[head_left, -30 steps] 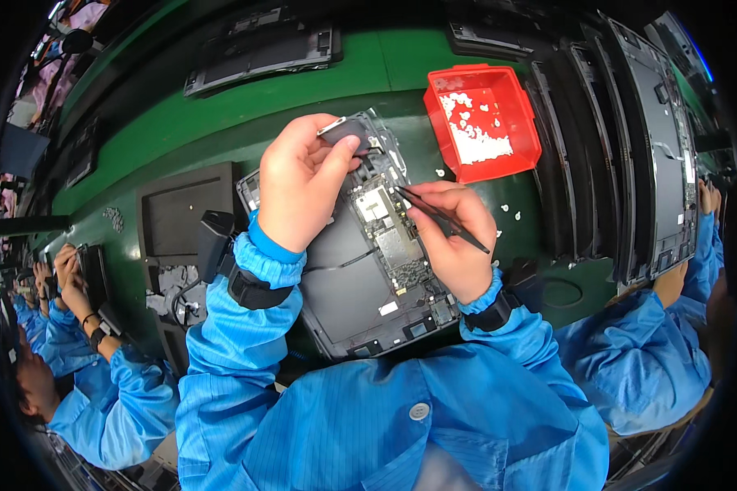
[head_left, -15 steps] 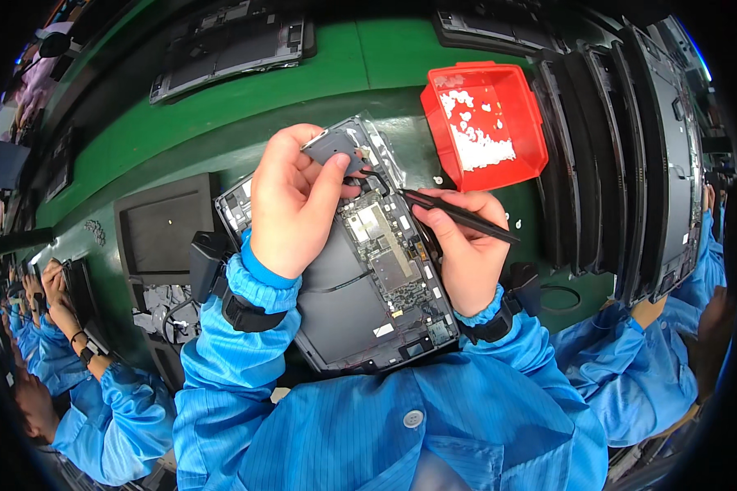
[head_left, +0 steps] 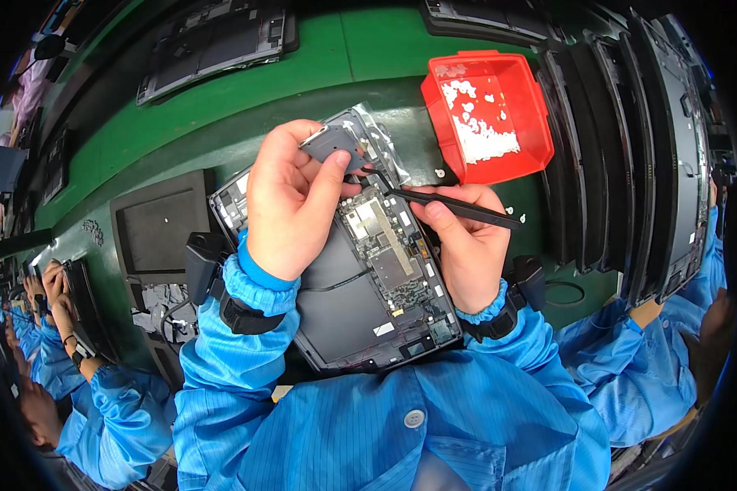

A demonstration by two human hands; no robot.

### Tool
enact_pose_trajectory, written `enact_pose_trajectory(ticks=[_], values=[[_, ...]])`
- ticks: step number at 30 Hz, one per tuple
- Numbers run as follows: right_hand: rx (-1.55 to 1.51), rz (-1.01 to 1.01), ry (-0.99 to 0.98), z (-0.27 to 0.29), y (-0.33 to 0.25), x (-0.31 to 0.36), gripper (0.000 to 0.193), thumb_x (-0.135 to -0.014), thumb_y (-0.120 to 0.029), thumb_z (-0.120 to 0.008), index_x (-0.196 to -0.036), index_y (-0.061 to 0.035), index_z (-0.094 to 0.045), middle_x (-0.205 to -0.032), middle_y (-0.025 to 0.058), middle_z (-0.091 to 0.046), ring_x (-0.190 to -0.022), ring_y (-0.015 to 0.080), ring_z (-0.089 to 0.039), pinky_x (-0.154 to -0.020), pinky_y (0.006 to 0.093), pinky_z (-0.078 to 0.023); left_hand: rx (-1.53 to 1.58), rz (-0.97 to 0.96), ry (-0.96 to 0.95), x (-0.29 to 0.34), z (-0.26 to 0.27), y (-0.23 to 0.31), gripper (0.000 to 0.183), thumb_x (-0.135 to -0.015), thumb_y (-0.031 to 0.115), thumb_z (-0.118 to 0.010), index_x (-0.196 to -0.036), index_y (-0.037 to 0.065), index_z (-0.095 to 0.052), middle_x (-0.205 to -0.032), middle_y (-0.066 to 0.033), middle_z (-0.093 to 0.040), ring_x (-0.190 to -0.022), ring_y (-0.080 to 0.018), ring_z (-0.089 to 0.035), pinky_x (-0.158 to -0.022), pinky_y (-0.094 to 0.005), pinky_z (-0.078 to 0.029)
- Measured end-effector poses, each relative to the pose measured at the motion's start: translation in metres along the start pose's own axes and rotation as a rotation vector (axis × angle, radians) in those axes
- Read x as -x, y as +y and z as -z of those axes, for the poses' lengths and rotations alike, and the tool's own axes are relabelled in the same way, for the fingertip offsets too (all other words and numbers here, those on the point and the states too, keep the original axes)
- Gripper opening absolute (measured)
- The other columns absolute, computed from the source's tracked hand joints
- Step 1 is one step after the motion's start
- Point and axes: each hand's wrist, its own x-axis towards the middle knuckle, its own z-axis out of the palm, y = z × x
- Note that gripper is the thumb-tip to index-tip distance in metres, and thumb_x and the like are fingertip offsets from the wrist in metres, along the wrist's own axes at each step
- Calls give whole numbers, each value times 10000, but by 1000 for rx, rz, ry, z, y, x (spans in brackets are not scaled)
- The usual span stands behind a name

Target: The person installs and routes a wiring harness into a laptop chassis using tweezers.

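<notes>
An opened tablet-like device [head_left: 336,315] lies tilted in front of me, with its dark inner casing and a bare circuit board [head_left: 395,258] showing. Over its far end, my left hand [head_left: 291,204] pinches a small flat grey plate [head_left: 333,146] between thumb and fingers. Black bent-tip tweezers [head_left: 463,209] are gripped in my right hand [head_left: 475,245], at the device's right edge. Their curved tip reaches in beneath the grey plate, near my left fingertips. Whether the tip grips anything is too small to tell. Clear film [head_left: 395,159] sticks out at the device's far corner.
A red bin [head_left: 504,168] of small white pieces stands far right, with a few loose pieces beside it. Several device panels [head_left: 680,164] stand upright at right. A black foam tray [head_left: 160,233] lies left, another device [head_left: 213,61] farther back. Co-workers in blue sit on both sides.
The tweezers lie slightly flatter, their tip still beneath the grey plate. My left hand keeps its pinch, almost unmoved. The surroundings have shifted a little in view.
</notes>
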Motion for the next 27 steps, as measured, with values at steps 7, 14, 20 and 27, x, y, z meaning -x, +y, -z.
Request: enact_pose_trajectory(ticks=[7,14,20,27], values=[[75,-6,27,-1,-2,-2,121,-794,65,-583,-881,39,-503,-915,172,-631,-812,144,-611,-711,245,-501,-40,-17,20,-2,-2,-3,225,-853,3,-519,-1056,-8,-422,-912,-121,-602,-812,-160,-607,-629,-240,-516],[211,99,-8,1,3,-2,156,-783,82,-588,-890,39,-483,-921,171,-625,-793,110,-589,-677,213,-479,-487,-207,90,-5,0,-10,217,-784,24,-609,-960,1,-484,-682,-61,-562,-469,-68,-485,-421,-209,-388],[222,69,-10,0,1,-3,151,-785,79,-588,-886,39,-482,-930,169,-621,-786,99,-581,-660,205,-471,-494,-199,98,-6,-2,-9,224,-777,33,-616,-953,1,-482,-636,-58,-532,-448,-90,-477,-413,-223,-380],[202,15,40,-1,-2,-8,147,-776,84,-593,-877,47,-492,-881,171,-634,-778,128,-608,-663,224,-502,-503,-193,93,-7,-2,-10,215,-780,26,-608,-947,-6,-475,-634,-60,-531,-454,-90,-473,-416,-229,-380]])
